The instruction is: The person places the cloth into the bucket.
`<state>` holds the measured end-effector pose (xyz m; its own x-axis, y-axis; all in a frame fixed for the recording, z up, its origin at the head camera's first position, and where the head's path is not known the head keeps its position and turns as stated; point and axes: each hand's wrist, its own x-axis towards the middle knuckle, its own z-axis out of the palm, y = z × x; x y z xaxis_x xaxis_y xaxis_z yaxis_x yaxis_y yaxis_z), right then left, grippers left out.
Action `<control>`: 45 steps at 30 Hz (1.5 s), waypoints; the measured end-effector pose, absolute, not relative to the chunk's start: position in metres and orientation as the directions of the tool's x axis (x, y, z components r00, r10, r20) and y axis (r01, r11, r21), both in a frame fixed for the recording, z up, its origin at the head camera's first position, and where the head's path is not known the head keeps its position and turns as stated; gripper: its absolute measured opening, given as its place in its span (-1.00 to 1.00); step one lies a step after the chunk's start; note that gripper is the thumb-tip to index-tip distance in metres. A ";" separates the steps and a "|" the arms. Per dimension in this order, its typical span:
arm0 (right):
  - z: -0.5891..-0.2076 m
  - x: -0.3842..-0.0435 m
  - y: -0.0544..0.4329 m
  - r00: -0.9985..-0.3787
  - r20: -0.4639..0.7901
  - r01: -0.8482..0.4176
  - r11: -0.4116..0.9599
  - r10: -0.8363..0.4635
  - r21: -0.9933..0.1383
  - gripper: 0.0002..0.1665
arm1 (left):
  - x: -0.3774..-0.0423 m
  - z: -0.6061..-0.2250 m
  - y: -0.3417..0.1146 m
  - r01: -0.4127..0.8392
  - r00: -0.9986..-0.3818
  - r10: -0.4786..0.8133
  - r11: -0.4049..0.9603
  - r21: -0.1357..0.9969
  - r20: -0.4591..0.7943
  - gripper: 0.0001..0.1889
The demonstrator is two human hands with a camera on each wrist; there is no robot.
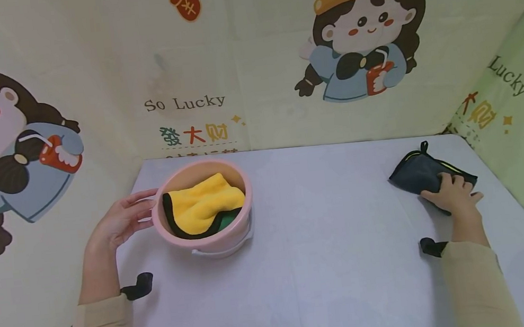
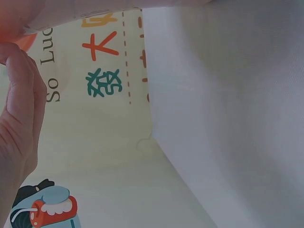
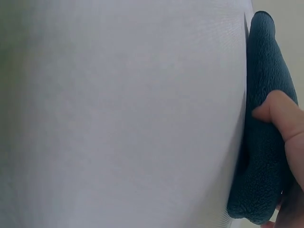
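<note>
2 hands well apart on the white table [image 1: 330, 263]. right hand [image 1: 454, 194], at 3 o'clock, grips the dark folded cloth [image 1: 418, 173]. left hand [image 1: 119, 221], at 9 o'clock, rests fingers straight against the pink bucket [image 1: 212, 240] holding a yellow cloth [image 1: 201, 204].

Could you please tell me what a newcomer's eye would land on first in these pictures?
Probably the yellow cloth bundled inside the pink bucket at the table's left, which the left hand touches at the rim. At the far right, the right hand grips a folded dark cloth lying on the white table. Cartoon girls fill the backdrop behind.
</note>
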<state>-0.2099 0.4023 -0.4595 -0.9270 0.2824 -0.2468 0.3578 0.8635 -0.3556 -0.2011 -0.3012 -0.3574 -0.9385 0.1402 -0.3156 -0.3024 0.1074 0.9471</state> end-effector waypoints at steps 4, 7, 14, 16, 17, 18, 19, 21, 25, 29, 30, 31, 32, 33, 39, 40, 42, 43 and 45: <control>-0.460 -0.210 0.404 -0.935 -0.225 0.338 0.876 0.273 -0.344 0.05 | -0.201 -0.357 -0.301 -0.303 -0.939 0.137 0.108 0.947 -0.316 -0.68; -0.461 -0.211 0.405 -0.941 -0.211 0.324 0.888 0.266 -0.327 -0.07 | -0.201 -0.356 -0.301 -0.306 -0.938 0.134 0.106 0.946 -0.319 -0.67; -0.460 -0.213 0.403 -0.940 -0.194 0.328 0.895 0.279 -0.301 -0.30 | -0.201 -0.357 -0.300 -0.306 -0.939 0.127 0.125 0.944 -0.321 -0.58; -0.461 -0.213 0.403 -0.942 -0.177 0.327 0.897 0.284 -0.297 -0.33 | -0.201 -0.357 -0.300 -0.306 -0.939 0.124 0.132 0.943 -0.322 -0.54; -0.461 -0.213 0.403 -0.944 -0.165 0.323 0.900 0.285 -0.294 -0.34 | -0.201 -0.357 -0.300 -0.307 -0.938 0.123 0.131 0.943 -0.323 -0.54; -0.461 -0.213 0.403 -0.946 -0.154 0.320 0.901 0.286 -0.292 -0.35 | -0.201 -0.357 -0.300 -0.308 -0.938 0.122 0.130 0.942 -0.324 -0.54; -0.461 -0.213 0.404 -0.948 -0.143 0.316 0.903 0.285 -0.290 -0.36 | -0.201 -0.358 -0.300 -0.308 -0.938 0.122 0.133 0.942 -0.324 -0.54; -0.461 -0.212 0.404 -0.950 -0.125 0.310 0.906 0.285 -0.288 -0.36 | -0.201 -0.358 -0.300 -0.308 -0.938 0.121 0.129 0.942 -0.324 -0.56; -0.461 -0.212 0.403 -0.954 -0.097 0.300 0.908 0.284 -0.294 -0.35 | -0.201 -0.358 -0.300 -0.310 -0.938 0.117 0.131 0.942 -0.326 -0.57; -0.458 -0.211 0.401 -0.958 -0.054 0.283 0.911 0.280 -0.300 -0.37 | -0.201 -0.358 -0.300 -0.313 -0.938 0.111 0.141 0.939 -0.329 -0.49; -0.457 -0.211 0.400 -0.959 -0.046 0.280 0.912 0.279 -0.299 -0.38 | -0.201 -0.358 -0.300 -0.313 -0.938 0.110 0.145 0.939 -0.329 -0.47; -0.456 -0.211 0.398 -0.960 -0.036 0.276 0.915 0.278 -0.294 -0.38 | -0.201 -0.358 -0.300 -0.313 -0.938 0.110 0.147 0.938 -0.330 -0.45; -0.454 -0.211 0.397 -0.960 -0.029 0.274 0.918 0.277 -0.288 -0.37 | -0.201 -0.358 -0.300 -0.313 -0.938 0.109 0.150 0.938 -0.330 -0.43; -0.452 -0.211 0.395 -0.961 -0.023 0.271 0.921 0.276 -0.281 -0.37 | -0.201 -0.358 -0.300 -0.313 -0.938 0.109 0.152 0.938 -0.330 -0.42; -0.437 -0.213 0.376 -0.964 0.021 0.250 0.933 0.264 -0.257 -0.37 | -0.202 -0.359 -0.300 -0.310 -0.939 0.106 0.159 0.937 -0.328 -0.34; -0.434 -0.214 0.372 -0.965 0.035 0.243 0.934 0.261 -0.260 -0.38 | -0.202 -0.359 -0.300 -0.309 -0.939 0.106 0.160 0.938 -0.327 -0.33; -0.428 -0.215 0.364 -0.965 0.064 0.228 0.936 0.253 -0.267 -0.40 | -0.202 -0.360 -0.300 -0.308 -0.939 0.104 0.162 0.937 -0.327 -0.33; -0.424 -0.216 0.360 -0.966 0.075 0.221 0.938 0.249 -0.269 -0.40 | -0.202 -0.360 -0.300 -0.308 -0.939 0.104 0.161 0.938 -0.327 -0.34; -0.416 -0.217 0.351 -0.967 0.091 0.206 0.940 0.238 -0.271 -0.40 | -0.202 -0.361 -0.301 -0.308 -0.939 0.105 0.160 0.938 -0.327 -0.35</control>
